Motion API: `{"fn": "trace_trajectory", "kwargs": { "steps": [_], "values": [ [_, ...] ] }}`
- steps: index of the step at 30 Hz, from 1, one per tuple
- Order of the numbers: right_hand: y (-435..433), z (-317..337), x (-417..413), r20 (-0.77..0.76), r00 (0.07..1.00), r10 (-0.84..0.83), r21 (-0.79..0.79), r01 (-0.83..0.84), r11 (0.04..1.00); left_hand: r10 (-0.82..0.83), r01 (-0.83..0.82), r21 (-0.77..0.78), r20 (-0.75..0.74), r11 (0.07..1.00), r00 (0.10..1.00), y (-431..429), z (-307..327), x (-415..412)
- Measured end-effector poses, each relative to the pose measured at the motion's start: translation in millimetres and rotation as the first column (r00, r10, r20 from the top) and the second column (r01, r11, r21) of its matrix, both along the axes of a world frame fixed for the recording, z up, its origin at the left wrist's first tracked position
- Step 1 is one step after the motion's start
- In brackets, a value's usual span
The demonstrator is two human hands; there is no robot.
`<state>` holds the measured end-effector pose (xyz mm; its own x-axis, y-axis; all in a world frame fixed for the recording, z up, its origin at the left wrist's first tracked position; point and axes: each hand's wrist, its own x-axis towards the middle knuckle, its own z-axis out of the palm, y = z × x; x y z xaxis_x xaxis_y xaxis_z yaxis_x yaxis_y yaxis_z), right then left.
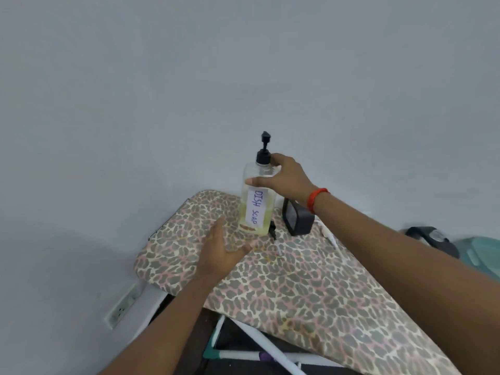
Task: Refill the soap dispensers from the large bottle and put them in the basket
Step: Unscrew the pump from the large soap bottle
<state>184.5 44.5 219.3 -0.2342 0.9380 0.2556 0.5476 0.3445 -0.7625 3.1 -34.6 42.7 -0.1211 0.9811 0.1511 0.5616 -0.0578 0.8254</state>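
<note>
Fingers (pixel 277 159) of the right hand (pixel 285 181) curl round the clear plastic "DISH SOAP" pump bottle (pixel 256 209). Left hand (pixel 222 251), lower centre, is open over the leopard-print board (pixel 311 293).

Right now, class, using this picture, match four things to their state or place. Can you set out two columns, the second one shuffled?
Things:
1 soap bottle
2 left hand
3 right hand
4 black device

States:
A grips the bottle near its top
B open, holding nothing
C beside the bottle, under the right wrist
D upright, partly filled with yellowish liquid

Pairs: 1-D; 2-B; 3-A; 4-C
</note>
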Motion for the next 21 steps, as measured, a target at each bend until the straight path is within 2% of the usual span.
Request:
{"fn": "trace_trajectory", "kwargs": {
  "steps": [3,5,10,13,17,21],
  "values": [
    [-54.7,27.9,26.0,-0.083,0.996,-0.023,0.035,0.026,0.999,-0.123,0.117,0.059,0.093,0.991,0.988,-27.5,38.6,23.7],
    [-92.2,46.6,43.2,-0.123,0.991,-0.047,0.042,0.052,0.998,-0.225,0.201,0.159,0.151,0.967,0.963,-49.2,67.3,47.2],
    [-180.7,102.3,84.8,-0.155,0.983,-0.103,0.102,0.119,0.988,-0.344,0.247,0.377,0.216,0.893,0.914,-115.7,125.1,103.7],
    [-223.2,128.9,106.4,-0.187,0.973,-0.136,0.123,0.161,0.979,-0.33,0.211,0.43,0.223,0.878,0.917,-154.7,152.9,136.0],
    [-266.8,145.0,124.3,-0.246,0.955,-0.168,0.128,0.204,0.971,-0.221,0.1,0.462,0.215,0.881,0.951,-194.0,182.6,176.5],
    [-295.5,151.1,131.9,-0.411,0.857,-0.311,0.154,0.401,0.903,-0.184,0.08,0.483,0.172,0.872,0.968,-217.6,193.5,198.1]
  ]
}}
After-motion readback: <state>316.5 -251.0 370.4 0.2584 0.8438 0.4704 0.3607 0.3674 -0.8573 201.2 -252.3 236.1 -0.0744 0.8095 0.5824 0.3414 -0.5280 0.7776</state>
